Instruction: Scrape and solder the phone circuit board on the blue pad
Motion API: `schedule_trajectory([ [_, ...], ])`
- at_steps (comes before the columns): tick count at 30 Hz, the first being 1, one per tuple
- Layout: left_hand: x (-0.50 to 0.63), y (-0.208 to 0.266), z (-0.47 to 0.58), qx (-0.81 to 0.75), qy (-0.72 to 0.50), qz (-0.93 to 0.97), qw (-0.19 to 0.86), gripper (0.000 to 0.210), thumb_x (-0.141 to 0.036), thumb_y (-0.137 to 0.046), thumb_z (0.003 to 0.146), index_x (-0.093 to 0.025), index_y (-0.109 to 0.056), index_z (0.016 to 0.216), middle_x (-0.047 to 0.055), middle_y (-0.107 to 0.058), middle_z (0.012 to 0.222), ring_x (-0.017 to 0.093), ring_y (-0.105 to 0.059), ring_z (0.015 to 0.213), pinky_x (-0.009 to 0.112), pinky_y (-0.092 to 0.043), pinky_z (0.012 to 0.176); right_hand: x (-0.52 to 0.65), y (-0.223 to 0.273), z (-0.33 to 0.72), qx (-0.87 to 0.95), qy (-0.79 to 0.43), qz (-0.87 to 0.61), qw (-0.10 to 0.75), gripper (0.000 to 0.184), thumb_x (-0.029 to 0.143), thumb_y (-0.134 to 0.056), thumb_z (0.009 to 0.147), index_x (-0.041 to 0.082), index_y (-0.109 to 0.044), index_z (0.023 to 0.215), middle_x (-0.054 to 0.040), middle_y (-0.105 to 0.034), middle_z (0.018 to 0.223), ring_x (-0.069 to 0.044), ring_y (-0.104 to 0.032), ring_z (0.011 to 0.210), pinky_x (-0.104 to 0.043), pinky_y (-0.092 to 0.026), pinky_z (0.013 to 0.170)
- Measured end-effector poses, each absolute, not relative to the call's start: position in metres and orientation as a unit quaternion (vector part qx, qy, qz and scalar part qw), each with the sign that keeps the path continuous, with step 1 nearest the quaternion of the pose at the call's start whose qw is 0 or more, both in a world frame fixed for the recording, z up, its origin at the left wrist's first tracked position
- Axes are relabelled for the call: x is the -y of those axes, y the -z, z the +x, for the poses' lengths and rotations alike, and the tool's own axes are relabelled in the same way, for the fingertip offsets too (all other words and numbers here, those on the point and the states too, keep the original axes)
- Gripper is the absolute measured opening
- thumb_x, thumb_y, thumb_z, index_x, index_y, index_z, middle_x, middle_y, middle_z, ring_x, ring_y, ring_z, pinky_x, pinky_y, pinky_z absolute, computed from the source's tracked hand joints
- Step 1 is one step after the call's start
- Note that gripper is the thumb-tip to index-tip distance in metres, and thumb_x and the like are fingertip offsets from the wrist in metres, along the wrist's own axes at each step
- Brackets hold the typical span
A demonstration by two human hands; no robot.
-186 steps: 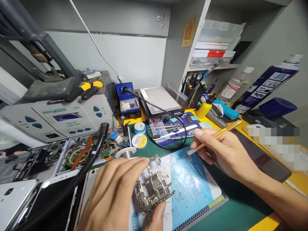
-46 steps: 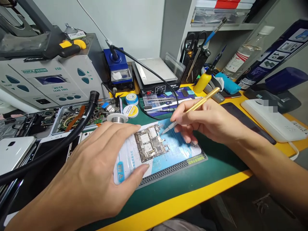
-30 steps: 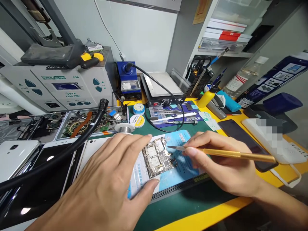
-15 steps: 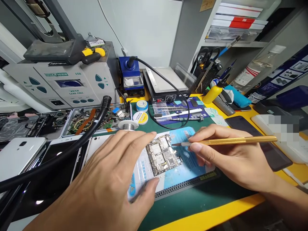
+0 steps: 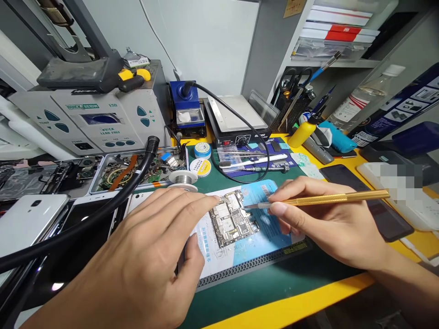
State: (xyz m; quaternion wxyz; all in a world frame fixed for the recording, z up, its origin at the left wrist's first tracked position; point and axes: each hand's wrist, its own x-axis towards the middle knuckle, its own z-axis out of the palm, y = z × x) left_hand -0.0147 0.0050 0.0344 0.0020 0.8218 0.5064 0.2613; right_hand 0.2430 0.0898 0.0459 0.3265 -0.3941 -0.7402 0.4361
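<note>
A phone circuit board (image 5: 229, 221) lies on a blue-and-white printed card (image 5: 262, 256), with small crumbs beside its lower edge. My right hand (image 5: 318, 214) grips a gold-handled hobby knife (image 5: 322, 199) like a pen. The blade's thin tip is at the board's upper right edge; whether it touches cannot be made out. Over the card's left part lies my left hand (image 5: 161, 246), holding nothing, with the index fingertip at the board's upper left corner. Its thumb is apart from the board, near the card's left end.
Behind the card are a solder spool (image 5: 183, 179), two small round tins, a white brush (image 5: 254, 161) and a heating plate (image 5: 236, 114). Phones lie left and right. A black hose (image 5: 113, 201) crosses the left side from a hot-air station (image 5: 99, 119). A yellow bottle (image 5: 303, 131) stands at right.
My left thumb has drawn back left, away from the board's lower corner, and the left hand has shifted slightly left. The knife tip stays at about the same spot.
</note>
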Motion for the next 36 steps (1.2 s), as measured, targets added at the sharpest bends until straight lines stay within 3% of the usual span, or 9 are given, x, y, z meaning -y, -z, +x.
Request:
schedule_trajectory([
  [6,-0.004,-0.034,-0.015,-0.502,-0.267,0.823,0.012,0.049,-0.009,-0.055,0.081,-0.019,-0.056,0.129,0.004,-0.064,0.123,0.019,-0.057,0.118,0.036,-0.04,0.111,-0.09,-0.044,0.246,0.762,-0.418,-0.377,0.322,0.006,0.026,-0.074,0.09,0.021,-0.073,0.086,0.0006,-0.068,0.065,-0.012,-0.06,0.047,-0.023,-0.051,0.042],
  [11,-0.003,-0.034,-0.014,-0.498,-0.276,0.822,-0.002,0.051,-0.009,-0.057,0.081,-0.017,-0.056,0.131,0.005,-0.063,0.127,0.019,-0.055,0.123,0.036,-0.038,0.116,-0.089,-0.045,0.245,0.76,-0.422,-0.369,0.327,0.006,0.024,-0.072,0.092,0.021,-0.07,0.086,0.0013,-0.067,0.067,-0.011,-0.059,0.051,-0.023,-0.049,0.045],
  [17,-0.006,-0.032,0.002,-0.501,-0.278,0.819,-0.001,0.051,-0.024,-0.063,0.086,-0.014,-0.054,0.135,0.01,-0.06,0.135,0.025,-0.05,0.132,0.044,-0.041,0.115,-0.085,-0.041,0.247,0.805,-0.359,-0.33,0.338,0.011,0.014,-0.071,0.09,0.023,-0.067,0.087,0.0009,-0.067,0.073,-0.015,-0.062,0.064,-0.03,-0.05,0.057],
  [22,-0.008,-0.028,0.014,-0.504,-0.292,0.812,0.005,0.05,-0.026,-0.062,0.086,-0.009,-0.056,0.133,0.013,-0.064,0.129,0.03,-0.054,0.127,0.052,-0.049,0.107,-0.083,-0.034,0.245,0.826,-0.327,-0.299,0.348,0.019,0.006,-0.072,0.086,0.023,-0.064,0.091,-0.0003,-0.071,0.081,-0.016,-0.066,0.07,-0.033,-0.052,0.065],
  [27,-0.01,-0.025,0.016,-0.529,-0.299,0.794,0.025,0.049,-0.024,-0.06,0.089,-0.012,-0.054,0.136,0.012,-0.061,0.131,0.027,-0.052,0.129,0.05,-0.047,0.11,-0.083,-0.032,0.239,0.85,-0.252,-0.239,0.395,0.016,0.002,-0.071,0.084,0.016,-0.066,0.09,-0.0024,-0.071,0.076,-0.014,-0.068,0.065,-0.028,-0.055,0.063],
  [36,-0.01,-0.023,0.017,-0.54,-0.296,0.787,0.029,0.052,-0.024,-0.06,0.089,-0.016,-0.051,0.139,0.006,-0.059,0.131,0.022,-0.048,0.129,0.04,-0.042,0.111,-0.078,-0.03,0.236,0.902,-0.07,-0.207,0.372,0.008,0.011,-0.072,0.087,0.014,-0.066,0.09,-0.0066,-0.077,0.079,-0.014,-0.076,0.071,-0.021,-0.059,0.063],
])
